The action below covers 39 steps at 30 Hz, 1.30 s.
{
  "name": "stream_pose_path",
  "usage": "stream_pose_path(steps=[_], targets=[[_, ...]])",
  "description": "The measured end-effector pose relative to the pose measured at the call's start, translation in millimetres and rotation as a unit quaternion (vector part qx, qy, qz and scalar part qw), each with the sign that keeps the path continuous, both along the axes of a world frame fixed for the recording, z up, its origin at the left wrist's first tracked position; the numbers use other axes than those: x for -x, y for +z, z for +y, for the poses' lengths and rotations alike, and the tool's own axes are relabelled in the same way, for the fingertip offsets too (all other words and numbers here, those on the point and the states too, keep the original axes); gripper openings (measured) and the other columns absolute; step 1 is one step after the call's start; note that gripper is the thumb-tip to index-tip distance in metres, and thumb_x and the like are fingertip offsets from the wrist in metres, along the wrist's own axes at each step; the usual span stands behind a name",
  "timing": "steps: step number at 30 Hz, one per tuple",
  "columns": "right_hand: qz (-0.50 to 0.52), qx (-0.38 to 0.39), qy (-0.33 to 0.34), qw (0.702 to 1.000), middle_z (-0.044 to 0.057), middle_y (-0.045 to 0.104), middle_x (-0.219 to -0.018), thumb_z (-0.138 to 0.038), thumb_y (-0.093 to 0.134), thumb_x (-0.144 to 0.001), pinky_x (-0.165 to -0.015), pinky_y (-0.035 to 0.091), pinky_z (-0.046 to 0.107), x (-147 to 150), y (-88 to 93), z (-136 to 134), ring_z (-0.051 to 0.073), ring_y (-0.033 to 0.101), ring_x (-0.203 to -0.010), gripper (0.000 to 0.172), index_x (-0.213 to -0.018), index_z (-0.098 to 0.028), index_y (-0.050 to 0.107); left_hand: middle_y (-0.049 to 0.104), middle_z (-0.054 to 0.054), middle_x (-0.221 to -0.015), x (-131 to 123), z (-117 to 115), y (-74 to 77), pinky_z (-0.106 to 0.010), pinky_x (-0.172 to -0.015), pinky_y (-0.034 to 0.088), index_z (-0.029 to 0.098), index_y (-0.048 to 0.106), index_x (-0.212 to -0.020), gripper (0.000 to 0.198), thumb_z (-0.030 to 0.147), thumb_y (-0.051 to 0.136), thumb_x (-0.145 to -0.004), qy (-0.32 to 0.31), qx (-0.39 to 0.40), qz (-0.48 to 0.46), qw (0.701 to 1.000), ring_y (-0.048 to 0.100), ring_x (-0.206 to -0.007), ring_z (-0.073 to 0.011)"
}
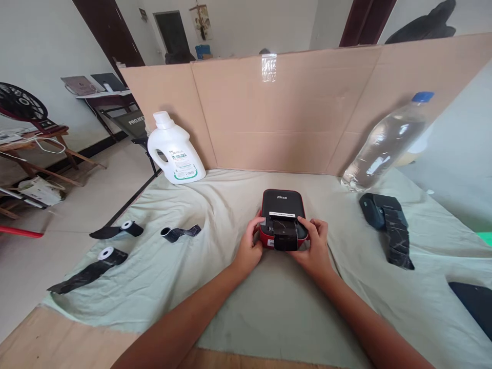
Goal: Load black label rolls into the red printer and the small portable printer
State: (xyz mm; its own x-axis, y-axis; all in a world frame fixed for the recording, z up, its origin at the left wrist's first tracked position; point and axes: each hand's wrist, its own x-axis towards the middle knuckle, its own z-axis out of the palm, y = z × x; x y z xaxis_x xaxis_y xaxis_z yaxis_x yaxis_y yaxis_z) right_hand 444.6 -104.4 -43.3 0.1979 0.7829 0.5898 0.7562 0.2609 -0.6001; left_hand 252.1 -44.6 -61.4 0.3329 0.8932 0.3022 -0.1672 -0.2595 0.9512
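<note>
A black and red label printer [283, 202] sits on the pale green cloth in front of me. Black paper or film [285, 241] comes out over its near side. My left hand [249, 246] grips the printer's left side, fingers bent at its edge. On the opposite side, my right hand [315, 246] holds it with the thumb below and the fingers on the top edge. To the right lies a second dark device [374, 210] with a black strip trailing from it. Small rolls with black strips, one of them a roll [111, 255] with a white core, lie to the left.
A cardboard panel [284, 118] stands across the back of the cloth [230, 302]. A white detergent jug [175, 148] leans at its left, a clear bottle [388, 143] with a blue cap at its right. A dark flat object [472, 305] lies at the right edge.
</note>
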Motion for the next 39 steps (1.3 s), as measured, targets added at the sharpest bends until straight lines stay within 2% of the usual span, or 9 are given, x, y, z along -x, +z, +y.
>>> stream_pose_path(steps=[4, 9, 14, 17, 22, 29, 32, 35, 39], targets=[[-0.028, -0.004, 0.005, 1.000, 0.010, 0.038, -0.116, -0.030, 0.074, -0.072, -0.089, 0.053, 0.042, -4.3, 3.9, -0.5, 0.025, 0.051, -0.107, 0.065, -0.134, -0.023, 0.054, 0.057, -0.005, -0.140, 5.5, 3.1, -1.3, -0.040, -0.114, 0.041, 0.025, 0.053, -0.125, 0.062, -0.002, 0.046, -0.069, 0.005, -0.025, 0.023, 0.999, 0.054, -0.130, -0.0198], [-0.083, -0.001, -0.021, 0.996, 0.010, 0.040, -0.112, -0.032, 0.073, -0.071, -0.086, 0.053, 0.044, -2.7, 13.7, -3.3, 0.026, 0.052, -0.102, 0.064, -0.132, -0.020, 0.057, 0.065, -0.006, -0.129, 9.6, 9.6, 4.3, -0.039, -0.105, 0.049, 0.023, 0.054, -0.117, 0.047, 0.001, 0.047, -0.076, -0.005, -0.022, 0.058, 0.998, 0.064, -0.116, -0.0180], [-0.151, 0.015, -0.055, 0.987, 0.012, 0.042, -0.107, -0.040, 0.073, -0.073, -0.085, 0.052, 0.047, 1.6, 27.7, -8.0, 0.029, 0.049, -0.100, 0.064, -0.130, -0.016, 0.059, 0.035, -0.007, -0.161, 4.1, 17.8, 2.1, -0.044, -0.111, 0.043, 0.023, 0.052, -0.107, 0.028, 0.008, 0.054, -0.083, 0.003, -0.026, 0.046, 0.999, 0.052, -0.135, -0.0215], [-0.168, 0.019, -0.059, 0.984, 0.013, 0.044, -0.106, -0.040, 0.073, -0.074, -0.084, 0.051, 0.047, 2.4, 33.1, -9.1, 0.030, 0.048, -0.100, 0.064, -0.131, -0.016, 0.059, 0.027, -0.007, -0.165, 1.2, 20.5, 0.0, -0.048, -0.114, 0.039, 0.023, 0.051, -0.103, 0.024, 0.008, 0.054, -0.085, -0.003, -0.030, 0.042, 0.999, 0.047, -0.140, -0.0231], [-0.171, 0.017, -0.056, 0.984, 0.014, 0.045, -0.108, -0.041, 0.072, -0.075, -0.086, 0.051, 0.047, 1.9, 29.3, -8.8, 0.031, 0.048, -0.101, 0.066, -0.133, -0.015, 0.057, 0.035, -0.005, -0.161, 3.4, 17.3, -1.9, -0.045, -0.116, 0.039, 0.024, 0.054, -0.116, 0.045, 0.000, 0.045, -0.079, 0.000, -0.072, 0.034, 0.997, 0.050, -0.137, -0.0204], [-0.237, -0.010, -0.021, 0.971, 0.022, 0.043, -0.132, -0.062, 0.056, -0.086, -0.095, 0.045, 0.056, -10.7, 23.4, -12.4, 0.037, 0.045, -0.113, 0.078, -0.148, -0.015, 0.044, 0.028, -0.004, -0.164, 8.9, 6.6, 7.7, -0.045, -0.124, 0.029, 0.023, 0.054, -0.129, 0.071, -0.008, 0.040, -0.067, 0.001, -0.145, 0.061, 0.988, 0.028, -0.151, -0.0225], [-0.238, -0.023, 0.034, 0.970, 0.019, 0.041, -0.147, -0.067, 0.037, -0.093, -0.105, 0.036, 0.062, -22.5, 34.0, -8.4, 0.039, 0.041, -0.123, 0.075, -0.152, -0.021, 0.039, 0.025, -0.003, -0.165, 9.1, 5.7, 9.2, -0.046, -0.123, 0.032, 0.025, 0.053, -0.132, 0.074, -0.008, 0.040, -0.067, 0.000, -0.139, 0.061, 0.988, 0.026, -0.152, -0.0231], [-0.189, -0.011, 0.080, 0.979, 0.012, 0.047, -0.150, -0.057, 0.022, -0.100, -0.110, 0.033, 0.059, -33.2, 50.9, 6.6, 0.034, 0.042, -0.129, 0.064, -0.154, -0.026, 0.037, 0.025, -0.003, -0.165, 8.7, 7.1, 7.2, -0.047, -0.121, 0.034, 0.025, 0.053, -0.134, 0.075, -0.007, 0.041, -0.067, 0.006, -0.120, 0.062, 0.991, 0.028, -0.151, -0.0242], [-0.061, 0.046, 0.075, 0.994, 0.008, 0.040, -0.159, -0.049, 0.024, -0.103, -0.116, 0.031, 0.053, -36.5, 72.1, 33.4, 0.028, 0.037, -0.143, 0.057, -0.154, -0.027, 0.039, 0.033, -0.003, -0.162, 7.8, 9.7, 4.6, -0.047, -0.122, 0.032, 0.025, 0.054, -0.133, 0.076, -0.007, 0.041, -0.065, 0.006, -0.122, 0.069, 0.990, 0.032, -0.149, -0.0235]])
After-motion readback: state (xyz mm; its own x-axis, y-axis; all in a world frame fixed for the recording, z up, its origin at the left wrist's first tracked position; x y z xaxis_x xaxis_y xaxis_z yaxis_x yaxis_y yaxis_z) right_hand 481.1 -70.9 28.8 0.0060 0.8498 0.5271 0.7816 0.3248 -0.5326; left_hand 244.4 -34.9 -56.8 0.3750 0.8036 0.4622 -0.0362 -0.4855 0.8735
